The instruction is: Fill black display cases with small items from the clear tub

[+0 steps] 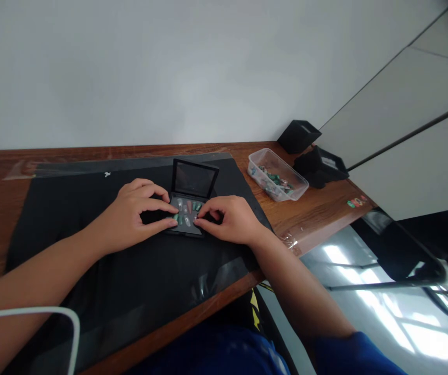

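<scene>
An open black case (193,233) with a raised, windowed lid (195,179) sits on the black mat. Several press-on nails in green, clear and pinkish tones, such as a pink one (189,207), lie in rows inside it. My left hand (140,211) comes in from the left, thumb and index fingertips closed around a green nail (175,217) at the case's left side. From the right, my right hand (229,219) pinches at a small nail by the case's right edge; its fingertips partly cover that nail.
A clear plastic tub (278,174) of loose nails stands on the wooden table to the right, near two black boxes (299,136). Colourful small pieces (357,201) lie by the table's right edge. A white scrap (107,174) rests on the mat. A white cable (52,310) crosses the lower left.
</scene>
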